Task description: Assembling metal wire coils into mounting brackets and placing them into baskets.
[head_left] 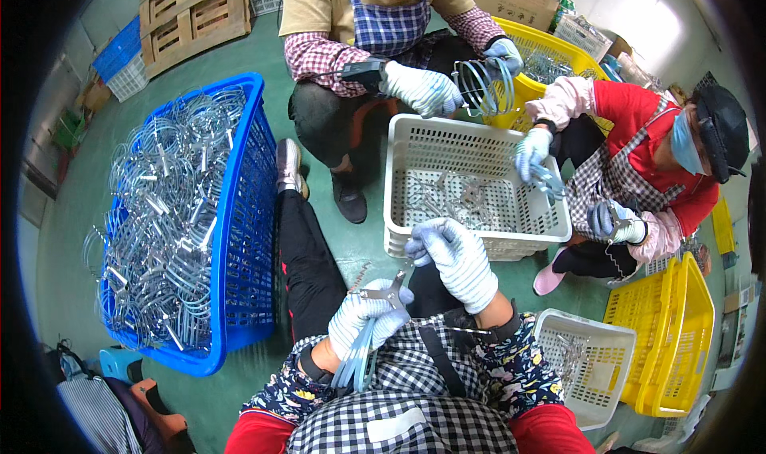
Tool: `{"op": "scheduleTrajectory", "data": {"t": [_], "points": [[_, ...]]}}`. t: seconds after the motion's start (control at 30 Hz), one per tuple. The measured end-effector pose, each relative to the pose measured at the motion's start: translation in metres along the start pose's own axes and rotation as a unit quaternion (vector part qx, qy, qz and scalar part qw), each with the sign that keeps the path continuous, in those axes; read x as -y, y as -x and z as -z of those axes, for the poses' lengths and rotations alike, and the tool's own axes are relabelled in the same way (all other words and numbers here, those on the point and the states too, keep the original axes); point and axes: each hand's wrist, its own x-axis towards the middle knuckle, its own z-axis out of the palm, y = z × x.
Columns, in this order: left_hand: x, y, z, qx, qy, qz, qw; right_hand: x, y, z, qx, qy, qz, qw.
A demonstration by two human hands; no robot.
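My left hand (363,318), in a white knit glove, is closed around a bundle of thin metal hoop clamps (359,362) that hangs down over my checked apron. A flat metal bracket (388,289) sticks up from that fist. My right hand (459,258), also gloved, hovers just above and right of the bracket, fingers curled, holding nothing I can make out. Just beyond it sits a white slotted crate (403,183) with several small metal parts on its floor.
A big blue basket (247,215) heaped with metal hoops stands at my left. Two people squat opposite, gloved hands on hoops and parts. Yellow baskets (686,334) and a small white crate (590,374) sit at right; wooden pallets (191,11) lie at the back.
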Motion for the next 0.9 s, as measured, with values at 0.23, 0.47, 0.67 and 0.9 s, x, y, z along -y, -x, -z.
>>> {"op": "scheduleTrajectory", "data": {"t": [0.23, 0.47, 0.67, 0.9], "points": [[0.001, -0.003, 0.014, -0.009, 0.373, 0.167, 0.913, 0.001, -0.015, -0.008, -0.016, -0.047, -0.024, 0.998], [0.004, -0.036, 0.033, -0.214, -0.122, -0.040, 0.968, 0.005, 0.043, -0.021, -0.006, 0.287, 0.219, 0.933], [-0.005, -0.039, 0.037, -0.240, -0.183, -0.053, 0.952, -0.002, 0.046, -0.062, 0.132, 0.225, 0.162, 0.952], [0.002, -0.023, 0.043, -0.165, -0.081, -0.104, 0.977, 0.018, 0.042, -0.032, 0.024, 0.015, -0.121, 0.992]]}}
